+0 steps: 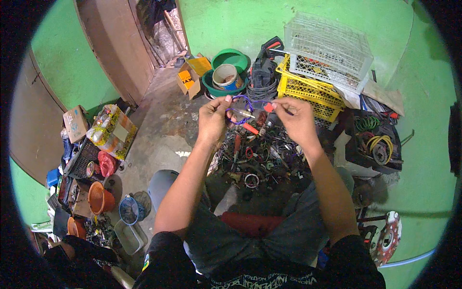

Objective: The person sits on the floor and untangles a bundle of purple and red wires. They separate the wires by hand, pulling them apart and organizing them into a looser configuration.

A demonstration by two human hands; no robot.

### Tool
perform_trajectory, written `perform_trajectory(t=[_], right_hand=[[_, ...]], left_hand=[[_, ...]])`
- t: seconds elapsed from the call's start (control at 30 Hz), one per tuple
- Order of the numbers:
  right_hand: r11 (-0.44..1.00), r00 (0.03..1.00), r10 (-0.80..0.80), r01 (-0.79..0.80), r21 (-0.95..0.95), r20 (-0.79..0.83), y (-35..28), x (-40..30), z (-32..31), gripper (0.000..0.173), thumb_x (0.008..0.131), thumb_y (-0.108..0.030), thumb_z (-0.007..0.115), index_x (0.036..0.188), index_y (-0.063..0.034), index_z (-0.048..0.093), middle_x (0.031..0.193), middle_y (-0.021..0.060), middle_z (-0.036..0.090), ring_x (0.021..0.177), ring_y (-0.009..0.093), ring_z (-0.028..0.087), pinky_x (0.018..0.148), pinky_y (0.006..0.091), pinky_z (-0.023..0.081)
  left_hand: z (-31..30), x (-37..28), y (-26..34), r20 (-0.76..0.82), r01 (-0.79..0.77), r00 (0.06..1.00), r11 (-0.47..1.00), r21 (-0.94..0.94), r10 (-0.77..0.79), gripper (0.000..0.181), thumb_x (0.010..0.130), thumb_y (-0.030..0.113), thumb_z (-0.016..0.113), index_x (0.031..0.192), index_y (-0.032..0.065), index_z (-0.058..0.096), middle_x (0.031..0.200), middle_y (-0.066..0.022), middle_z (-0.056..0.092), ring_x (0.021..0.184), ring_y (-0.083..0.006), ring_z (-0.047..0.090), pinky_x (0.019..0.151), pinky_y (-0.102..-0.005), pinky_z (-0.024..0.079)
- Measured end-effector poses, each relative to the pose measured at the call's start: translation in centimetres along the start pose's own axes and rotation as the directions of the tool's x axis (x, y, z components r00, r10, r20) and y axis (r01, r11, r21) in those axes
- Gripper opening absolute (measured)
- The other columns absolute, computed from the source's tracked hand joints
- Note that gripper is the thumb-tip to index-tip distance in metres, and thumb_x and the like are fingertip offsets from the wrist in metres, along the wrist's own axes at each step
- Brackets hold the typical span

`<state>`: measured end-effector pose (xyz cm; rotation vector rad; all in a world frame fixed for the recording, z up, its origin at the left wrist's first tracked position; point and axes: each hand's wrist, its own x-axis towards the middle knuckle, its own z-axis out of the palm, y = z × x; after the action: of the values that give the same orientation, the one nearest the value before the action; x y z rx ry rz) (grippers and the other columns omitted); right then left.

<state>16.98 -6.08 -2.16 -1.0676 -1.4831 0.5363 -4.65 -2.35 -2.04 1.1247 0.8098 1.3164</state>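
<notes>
My left hand [216,113] holds a looped purple wire [249,103] between thumb and fingers. A slim pale piece with a metal tip [249,115] sticks out beside that hand; what it belongs to is unclear. My right hand [296,115] pinches a small red piece [268,107], which looks like a clip or connector at the wire's other end. Both hands are raised over a heap of mixed small parts and wires [267,155] on the floor between my legs. Just under the wire loop shows an orange-red handle [251,128]; whether it is held or lying cannot be told.
Yellow plastic crates [306,90] with a white wire rack [328,50] on top stand at the back right. Green basins [207,81] and a corded machine [263,72] are beside them. A black toolbox [391,144] sits right; orange pots [101,198] and a blue basket [130,210] left.
</notes>
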Motion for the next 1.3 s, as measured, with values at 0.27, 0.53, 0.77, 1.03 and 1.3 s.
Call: perform_trajectory(t=[0.27, 0.53, 0.77, 1.03, 1.3], right_hand=[[0.99, 0.96, -0.061, 0.024, 0.136, 0.273, 1.6, -1.5, 3.1, 0.013, 0.087, -0.005, 0.066, 0.098, -0.0009, 0.07, 0.087, 0.0062, 0.069, 0.078, 0.011, 0.063, 0.07, 0.0284, 0.05], [0.808, 0.888, 0.196, -0.386, 0.445, 0.415, 1.0, -1.0, 1.9, 0.016, 0.091, -0.008, 0.058, 0.104, -0.0002, 0.064, 0.085, 0.0043, 0.066, 0.068, 0.01, 0.054, 0.062, 0.0246, 0.04], [0.442, 0.806, 0.126, -0.567, 0.695, 0.578, 0.5, -1.4, 2.1, 0.026, 0.093, -0.017, 0.052, 0.111, 0.0009, 0.06, 0.102, 0.0113, 0.066, 0.086, 0.015, 0.059, 0.072, 0.0286, 0.042], [0.624, 0.805, 0.172, -0.535, 0.569, 0.568, -0.4, -1.1, 1.9, 0.038, 0.099, -0.029, 0.051, 0.122, 0.0011, 0.058, 0.114, 0.01, 0.066, 0.096, 0.018, 0.063, 0.078, 0.0301, 0.048], [0.964, 0.954, 0.14, -0.071, -0.254, 0.266, -0.7, -0.8, 0.7, 0.032, 0.097, -0.022, 0.054, 0.084, 0.0016, 0.071, 0.083, 0.0105, 0.07, 0.077, 0.02, 0.065, 0.073, 0.0319, 0.05]], left_hand=[[1.9, -0.8, -1.9, 0.108, -0.007, 0.994, 0.997, 0.078, -0.001, 0.022, 0.097, 0.019, 0.059, 0.089, -0.0007, 0.066, 0.063, 0.0005, 0.054, 0.049, -0.0066, 0.047, 0.041, -0.0229, 0.037], [2.0, -0.8, -1.4, 0.082, 0.028, 0.996, 0.996, 0.082, -0.035, 0.025, 0.098, 0.02, 0.057, 0.085, 0.0002, 0.064, 0.063, -0.0002, 0.055, 0.051, -0.0079, 0.053, 0.042, -0.0233, 0.038], [1.3, -0.2, -1.7, 0.061, 0.058, 0.996, 0.987, 0.148, -0.068, 0.023, 0.097, 0.021, 0.059, 0.096, -0.0016, 0.066, 0.067, -0.0028, 0.057, 0.057, -0.0117, 0.056, 0.047, -0.0256, 0.043], [1.4, -0.6, -1.0, 0.102, -0.029, 0.995, 0.989, 0.144, 0.014, 0.023, 0.097, 0.02, 0.059, 0.095, -0.002, 0.065, 0.067, -0.0033, 0.058, 0.059, -0.012, 0.058, 0.05, -0.0261, 0.044], [1.0, -0.7, -0.6, -0.051, -0.026, 0.998, 0.979, 0.2, 0.037, 0.022, 0.097, 0.019, 0.059, 0.094, -0.0014, 0.064, 0.068, -0.0038, 0.057, 0.06, -0.0134, 0.059, 0.052, -0.0274, 0.046]])
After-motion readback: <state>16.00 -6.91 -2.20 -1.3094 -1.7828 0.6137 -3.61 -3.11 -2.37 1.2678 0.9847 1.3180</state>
